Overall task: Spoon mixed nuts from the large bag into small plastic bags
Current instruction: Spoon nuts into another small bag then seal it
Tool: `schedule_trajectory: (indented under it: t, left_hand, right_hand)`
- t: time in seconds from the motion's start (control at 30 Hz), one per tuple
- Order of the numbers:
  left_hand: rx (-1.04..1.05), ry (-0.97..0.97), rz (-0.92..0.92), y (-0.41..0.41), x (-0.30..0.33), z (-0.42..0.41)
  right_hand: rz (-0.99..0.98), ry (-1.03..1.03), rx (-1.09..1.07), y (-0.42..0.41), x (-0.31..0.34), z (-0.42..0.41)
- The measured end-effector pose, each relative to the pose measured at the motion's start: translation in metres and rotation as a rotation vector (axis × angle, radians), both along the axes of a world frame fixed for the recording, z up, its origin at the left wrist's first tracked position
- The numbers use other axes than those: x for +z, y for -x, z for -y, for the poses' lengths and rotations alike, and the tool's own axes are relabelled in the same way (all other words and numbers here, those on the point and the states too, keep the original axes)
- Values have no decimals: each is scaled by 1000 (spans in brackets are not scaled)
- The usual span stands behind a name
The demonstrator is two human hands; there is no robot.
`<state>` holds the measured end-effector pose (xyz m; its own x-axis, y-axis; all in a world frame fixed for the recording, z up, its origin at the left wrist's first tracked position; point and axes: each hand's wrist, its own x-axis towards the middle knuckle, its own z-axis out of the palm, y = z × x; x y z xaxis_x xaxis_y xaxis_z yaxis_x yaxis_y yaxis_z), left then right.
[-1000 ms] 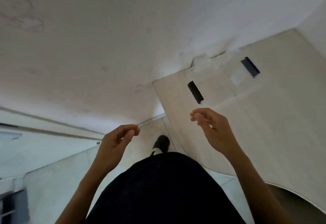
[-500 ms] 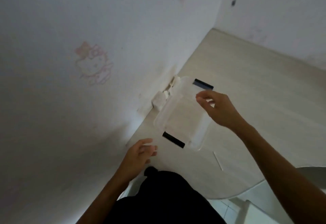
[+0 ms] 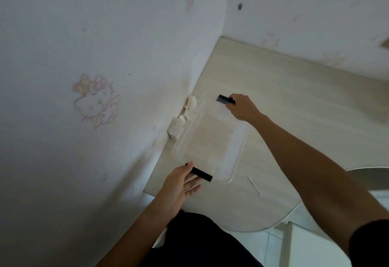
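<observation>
A clear plastic container (image 3: 210,138) with a lid lies on the pale wood table (image 3: 294,109), close to the left wall. It has a black clip at each end. My right hand (image 3: 242,109) curls over the far black clip (image 3: 224,99). My left hand (image 3: 179,186) lies with fingers fairly straight at the near black clip (image 3: 202,174), touching it. What the container holds cannot be made out. No nut bag, spoon or small bags are in view.
White crumpled lumps (image 3: 179,123) sit between the container and the wall. A thin white stick (image 3: 254,185) lies on the table right of the container. A cat sticker (image 3: 95,100) is on the wall. A grey rounded edge (image 3: 368,174) shows at right.
The view swung from the floor up to the table. My right hand moved onto the far clip and my left hand reached up to the near clip.
</observation>
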<state>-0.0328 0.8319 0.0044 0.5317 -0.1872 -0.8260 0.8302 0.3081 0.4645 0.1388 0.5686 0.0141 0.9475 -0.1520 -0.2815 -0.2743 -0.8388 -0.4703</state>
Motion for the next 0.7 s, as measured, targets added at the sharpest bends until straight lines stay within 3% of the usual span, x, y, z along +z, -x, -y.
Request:
schedule_trajectory:
  t: [0.13,0.3,0.47,0.7]
  left_hand:
    - [-41,-127,214,-5,17,-21]
    - [5,-231,326,-8,32,-30]
    - [-195,-316,383,7,31,-6]
    - [-588,-283,517,43,30,74]
  right_hand:
    - [140,-38,-145,47,35,20]
    - [301,-216,-437,170,54,30]
    - [285,-440,-740,310,48,16]
    - [362,-681,-1047,455,54,37]
